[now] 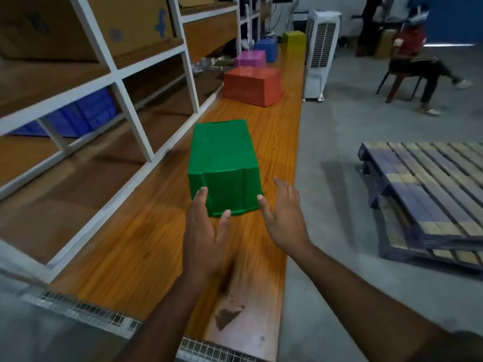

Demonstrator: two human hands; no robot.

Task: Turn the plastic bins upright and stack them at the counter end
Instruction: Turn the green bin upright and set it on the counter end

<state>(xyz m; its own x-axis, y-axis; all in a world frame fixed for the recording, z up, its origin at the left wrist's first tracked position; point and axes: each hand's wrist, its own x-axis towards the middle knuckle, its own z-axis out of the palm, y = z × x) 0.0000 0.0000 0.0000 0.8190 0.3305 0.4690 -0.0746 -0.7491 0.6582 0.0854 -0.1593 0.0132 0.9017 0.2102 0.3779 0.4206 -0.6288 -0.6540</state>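
Observation:
A green plastic bin (222, 163) lies upside down on the long wooden counter (146, 246), its rim on the wood. My left hand (205, 231) is spread at the bin's near left corner, fingertips touching the near wall and rim. My right hand (283, 212) is spread at the near right corner, thumb at the rim. Neither hand grips it. Farther along the counter stand more upturned bins in a row: an orange bin (252, 86), a purple bin (251, 58), a blue bin (266, 48) and a yellow bin (294, 41).
White shelving (125, 105) with cardboard boxes and blue crates runs along the counter's left side. A white air cooler (320, 53) stands at the counter's right edge. A dark pallet (428, 189) lies on the concrete floor to the right. A seated person (415, 53) is at the far right.

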